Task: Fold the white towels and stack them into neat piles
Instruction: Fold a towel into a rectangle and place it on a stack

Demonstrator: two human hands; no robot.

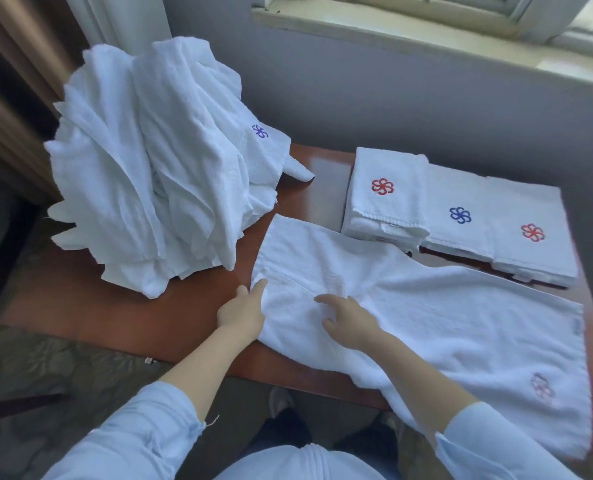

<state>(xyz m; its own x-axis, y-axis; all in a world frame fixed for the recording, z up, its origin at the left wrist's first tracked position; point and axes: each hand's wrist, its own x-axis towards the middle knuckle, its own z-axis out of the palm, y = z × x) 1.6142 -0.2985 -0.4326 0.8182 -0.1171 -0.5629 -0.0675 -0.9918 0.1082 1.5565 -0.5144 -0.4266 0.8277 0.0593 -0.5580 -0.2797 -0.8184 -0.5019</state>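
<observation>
White towel (426, 323), edge in pinch grip of left hand (241, 311); right hand (350, 318) atop, grip wide.

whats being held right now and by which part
The left hand pinches the spread towel at its left edge. The right hand lies on it; whether it grips is unclear.
</observation>
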